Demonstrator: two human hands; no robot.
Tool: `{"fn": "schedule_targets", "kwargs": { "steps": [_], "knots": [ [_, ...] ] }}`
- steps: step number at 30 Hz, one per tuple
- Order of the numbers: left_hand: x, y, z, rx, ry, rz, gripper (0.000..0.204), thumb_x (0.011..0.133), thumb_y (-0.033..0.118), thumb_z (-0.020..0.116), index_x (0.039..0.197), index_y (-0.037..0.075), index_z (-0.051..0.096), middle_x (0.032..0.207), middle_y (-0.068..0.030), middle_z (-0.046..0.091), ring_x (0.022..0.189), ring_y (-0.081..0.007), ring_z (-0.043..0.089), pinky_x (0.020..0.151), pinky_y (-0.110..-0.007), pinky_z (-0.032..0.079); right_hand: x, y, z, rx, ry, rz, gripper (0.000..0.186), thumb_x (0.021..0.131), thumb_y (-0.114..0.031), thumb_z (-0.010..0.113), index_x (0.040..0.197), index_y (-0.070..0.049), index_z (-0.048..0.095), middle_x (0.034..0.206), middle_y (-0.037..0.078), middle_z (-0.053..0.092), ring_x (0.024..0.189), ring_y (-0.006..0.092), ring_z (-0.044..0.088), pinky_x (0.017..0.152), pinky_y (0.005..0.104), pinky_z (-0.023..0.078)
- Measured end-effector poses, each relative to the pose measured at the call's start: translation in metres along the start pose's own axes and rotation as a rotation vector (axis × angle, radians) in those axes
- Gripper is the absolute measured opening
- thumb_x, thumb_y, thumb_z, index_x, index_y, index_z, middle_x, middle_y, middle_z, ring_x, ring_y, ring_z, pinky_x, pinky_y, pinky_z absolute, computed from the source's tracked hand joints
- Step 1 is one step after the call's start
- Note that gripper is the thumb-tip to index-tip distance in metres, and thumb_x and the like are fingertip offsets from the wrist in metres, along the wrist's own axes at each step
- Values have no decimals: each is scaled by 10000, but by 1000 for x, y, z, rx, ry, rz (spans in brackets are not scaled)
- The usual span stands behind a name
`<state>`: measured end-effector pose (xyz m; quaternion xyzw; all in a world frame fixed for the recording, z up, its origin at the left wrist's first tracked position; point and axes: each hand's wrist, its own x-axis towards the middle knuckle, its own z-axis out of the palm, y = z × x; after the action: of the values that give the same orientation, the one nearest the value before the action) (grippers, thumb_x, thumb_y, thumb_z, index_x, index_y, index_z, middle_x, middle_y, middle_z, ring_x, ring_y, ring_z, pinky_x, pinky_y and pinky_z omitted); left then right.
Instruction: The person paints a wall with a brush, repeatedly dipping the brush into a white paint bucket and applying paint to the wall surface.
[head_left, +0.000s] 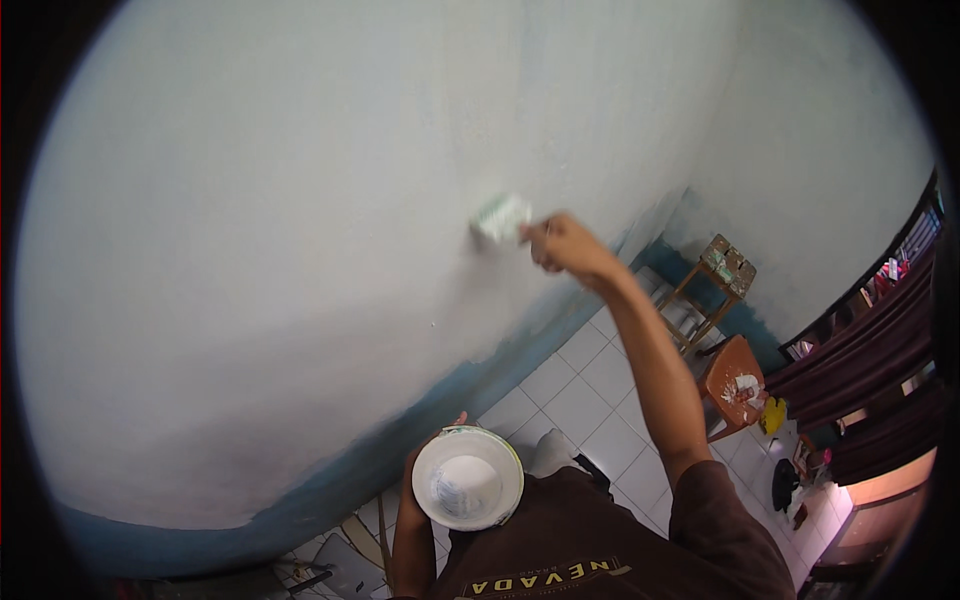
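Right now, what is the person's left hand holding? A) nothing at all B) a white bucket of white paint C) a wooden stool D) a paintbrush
B: the left hand grips the white paint bucket from below at chest level, while the right hand presses the paintbrush to the wall.

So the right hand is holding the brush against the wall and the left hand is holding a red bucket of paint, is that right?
Not quite: the bucket is white, not red. The head view shows the left hand holding it, while the right hand presses the brush to the wall.
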<state>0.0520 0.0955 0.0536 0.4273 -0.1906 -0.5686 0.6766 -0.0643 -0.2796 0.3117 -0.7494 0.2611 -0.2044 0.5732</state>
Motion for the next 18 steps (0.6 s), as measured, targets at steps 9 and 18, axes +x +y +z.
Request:
{"fn": "schedule_targets", "kwargs": {
  "steps": [9,18],
  "knots": [
    [-6,23,21,268,-174,290,407,949,70,614,1336,-58,612,1476,-157,558,1294,-220,577,1063,-376,482,5,-85,23,-827,847,-853,497,974,-87,607,1459,-46,510,711,158,604,542,322,599,535,419,505],
    [-8,16,16,100,-24,103,375,974,101,605,1310,-66,631,1408,-148,614,1226,-209,621,1040,-365,499,-28,145,96,-998,313,-308,691,872,-34,619,1525,-74,400,826,187,625,596,365,630,540,477,532]
  ]
}}
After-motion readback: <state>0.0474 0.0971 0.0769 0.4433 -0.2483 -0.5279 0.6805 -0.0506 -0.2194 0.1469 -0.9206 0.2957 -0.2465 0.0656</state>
